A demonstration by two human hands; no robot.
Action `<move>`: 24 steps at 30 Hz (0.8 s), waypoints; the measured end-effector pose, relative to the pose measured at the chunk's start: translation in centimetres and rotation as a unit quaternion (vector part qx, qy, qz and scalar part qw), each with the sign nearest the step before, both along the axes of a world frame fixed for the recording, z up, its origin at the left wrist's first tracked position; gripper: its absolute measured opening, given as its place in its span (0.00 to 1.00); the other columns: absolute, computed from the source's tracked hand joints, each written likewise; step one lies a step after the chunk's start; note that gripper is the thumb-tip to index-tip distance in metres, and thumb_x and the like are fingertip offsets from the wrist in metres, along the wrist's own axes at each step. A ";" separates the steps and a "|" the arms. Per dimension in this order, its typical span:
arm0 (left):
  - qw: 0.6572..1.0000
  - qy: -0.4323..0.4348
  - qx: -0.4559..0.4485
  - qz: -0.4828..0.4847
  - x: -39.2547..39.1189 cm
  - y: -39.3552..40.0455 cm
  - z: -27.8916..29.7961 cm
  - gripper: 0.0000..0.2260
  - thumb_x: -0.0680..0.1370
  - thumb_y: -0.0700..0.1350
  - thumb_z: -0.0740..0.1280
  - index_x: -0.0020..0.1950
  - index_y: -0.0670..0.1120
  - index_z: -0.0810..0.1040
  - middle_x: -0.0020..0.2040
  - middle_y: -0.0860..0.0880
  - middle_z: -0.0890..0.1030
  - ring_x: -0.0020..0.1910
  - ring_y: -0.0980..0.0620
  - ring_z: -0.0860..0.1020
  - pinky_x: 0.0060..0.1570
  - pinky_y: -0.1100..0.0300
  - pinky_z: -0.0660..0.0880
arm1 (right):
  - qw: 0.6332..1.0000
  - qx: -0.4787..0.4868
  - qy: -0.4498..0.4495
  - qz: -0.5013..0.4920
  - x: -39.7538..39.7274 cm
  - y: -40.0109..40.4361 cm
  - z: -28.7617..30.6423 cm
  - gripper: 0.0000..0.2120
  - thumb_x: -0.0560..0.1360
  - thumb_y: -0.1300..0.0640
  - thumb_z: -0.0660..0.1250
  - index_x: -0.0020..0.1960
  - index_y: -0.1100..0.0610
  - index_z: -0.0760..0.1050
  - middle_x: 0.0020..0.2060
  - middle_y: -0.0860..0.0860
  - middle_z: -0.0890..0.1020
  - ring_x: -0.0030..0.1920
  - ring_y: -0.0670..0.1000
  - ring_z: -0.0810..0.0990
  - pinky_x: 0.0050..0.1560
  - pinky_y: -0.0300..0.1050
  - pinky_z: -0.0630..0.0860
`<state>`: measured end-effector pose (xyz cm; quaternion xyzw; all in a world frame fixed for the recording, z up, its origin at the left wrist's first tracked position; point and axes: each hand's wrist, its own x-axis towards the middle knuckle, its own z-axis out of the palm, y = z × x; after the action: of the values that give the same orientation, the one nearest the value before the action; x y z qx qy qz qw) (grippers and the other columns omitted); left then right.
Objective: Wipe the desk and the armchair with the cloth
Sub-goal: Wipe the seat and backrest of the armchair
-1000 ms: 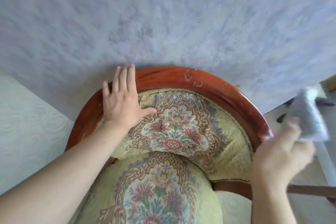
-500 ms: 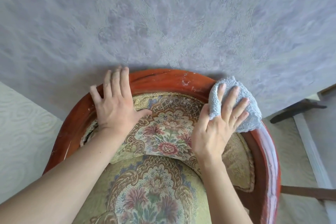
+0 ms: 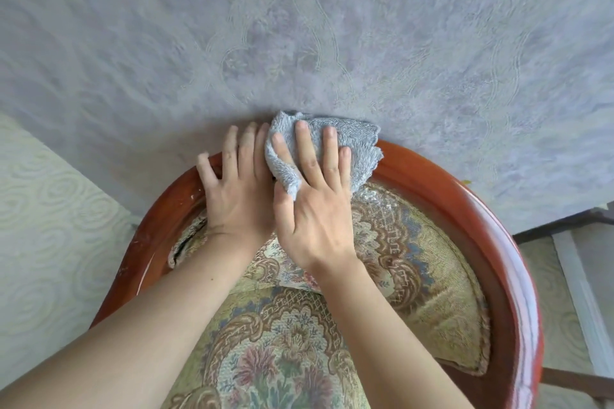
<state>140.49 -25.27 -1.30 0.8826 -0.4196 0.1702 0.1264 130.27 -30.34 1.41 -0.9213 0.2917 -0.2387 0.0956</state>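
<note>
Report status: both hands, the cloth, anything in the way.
Right hand flat, pressing blue cloth onto armchair's wooden top rail. Left hand flat on rail beside it, touching the cloth's edge.

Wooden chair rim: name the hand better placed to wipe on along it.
Right. The right hand already presses the blue cloth flat on the wooden rim; the left hand rests bare on the rim beside it, steadying the armchair.

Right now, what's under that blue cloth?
The cloth lies on the armchair's red wooden rim, pressed flat by the right hand. The rim directly beneath it is covered, so its condition can't be seen.
</note>
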 end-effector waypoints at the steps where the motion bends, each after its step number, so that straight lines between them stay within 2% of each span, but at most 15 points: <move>1: 1.000 0.000 0.001 -0.004 0.2 0.0 -0.1 0.26 0.82 0.51 0.48 0.78 0.42 0.59 0.75 0.43 0.68 0.74 0.42 0.67 0.65 0.36 0.67 | 1.000 -0.020 0.018 -0.003 0.0 -0.1 -0.2 0.29 0.77 0.48 0.50 0.79 0.48 0.58 0.80 0.51 0.54 0.79 0.57 0.42 0.78 0.55 0.39; 4: 0.999 0.004 -0.029 -0.021 0.5 0.1 -0.7 0.30 0.83 0.57 0.41 0.79 0.41 0.58 0.76 0.44 0.66 0.76 0.43 0.65 0.65 0.35 0.65 | 0.995 -0.086 0.054 -0.012 -0.8 -1.0 -0.5 0.32 0.75 0.47 0.54 0.79 0.47 0.56 0.80 0.50 0.54 0.80 0.56 0.45 0.78 0.54 0.43; 5: 0.999 -0.002 -0.035 -0.026 0.6 0.1 -0.9 0.32 0.82 0.60 0.42 0.79 0.42 0.58 0.77 0.44 0.65 0.76 0.43 0.64 0.65 0.35 0.64 | 0.993 -0.102 0.059 -0.014 -1.2 -1.4 -0.5 0.33 0.75 0.47 0.54 0.79 0.47 0.56 0.80 0.50 0.55 0.80 0.55 0.45 0.79 0.54 0.44; 7: 0.999 -0.013 -0.014 -0.031 0.9 0.1 -1.2 0.42 0.74 0.69 0.57 0.79 0.43 0.56 0.77 0.45 0.64 0.77 0.44 0.62 0.66 0.35 0.63 | 0.990 -0.123 0.060 -0.027 -2.0 -1.9 -0.7 0.33 0.74 0.46 0.55 0.79 0.46 0.55 0.80 0.50 0.55 0.80 0.55 0.46 0.79 0.53 0.44; 9: 0.999 -0.009 0.022 -0.028 1.2 0.2 -1.2 0.58 0.61 0.74 0.70 0.80 0.44 0.54 0.78 0.45 0.63 0.78 0.45 0.60 0.65 0.36 0.61 | 0.987 -0.136 0.054 -0.061 -3.2 -2.4 -0.9 0.33 0.74 0.47 0.54 0.79 0.46 0.55 0.80 0.50 0.55 0.80 0.55 0.47 0.78 0.54 0.45; 11: 0.999 -0.006 0.029 -0.026 1.2 0.3 -1.2 0.64 0.54 0.76 0.73 0.79 0.44 0.54 0.78 0.45 0.63 0.78 0.45 0.60 0.65 0.36 0.61 | 0.984 -0.136 0.051 -0.098 -5.0 -3.0 -1.1 0.34 0.74 0.47 0.54 0.79 0.46 0.54 0.80 0.50 0.55 0.80 0.56 0.47 0.78 0.55 0.46; 15: 0.999 0.002 0.034 -0.023 1.0 0.3 -1.1 0.65 0.53 0.77 0.73 0.79 0.43 0.54 0.77 0.44 0.64 0.77 0.44 0.61 0.66 0.35 0.61 | 0.974 -0.139 0.052 -0.172 -9.5 -3.9 -1.3 0.34 0.73 0.49 0.54 0.79 0.46 0.54 0.79 0.51 0.55 0.79 0.57 0.48 0.78 0.56 0.47; 19: 0.999 0.008 0.043 -0.021 0.9 0.2 -1.0 0.65 0.53 0.76 0.72 0.79 0.42 0.54 0.77 0.44 0.63 0.77 0.43 0.61 0.66 0.35 0.61 | 0.958 -0.100 0.033 -0.267 -14.5 -3.3 -1.6 0.33 0.74 0.54 0.53 0.79 0.47 0.55 0.79 0.54 0.57 0.79 0.58 0.51 0.78 0.57 0.49; 24: 0.999 0.008 0.038 -0.023 0.8 0.2 -1.0 0.66 0.54 0.77 0.71 0.80 0.42 0.52 0.79 0.44 0.61 0.78 0.44 0.59 0.66 0.35 0.61 | 0.940 0.000 -0.049 -0.337 -12.3 -1.9 -0.8 0.31 0.76 0.53 0.46 0.79 0.51 0.56 0.79 0.55 0.56 0.79 0.60 0.49 0.77 0.62 0.45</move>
<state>141.25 -25.07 -2.30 0.8780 -0.4452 0.1440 0.1006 118.01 -32.23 0.57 -0.7559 0.5803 -0.3021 0.0241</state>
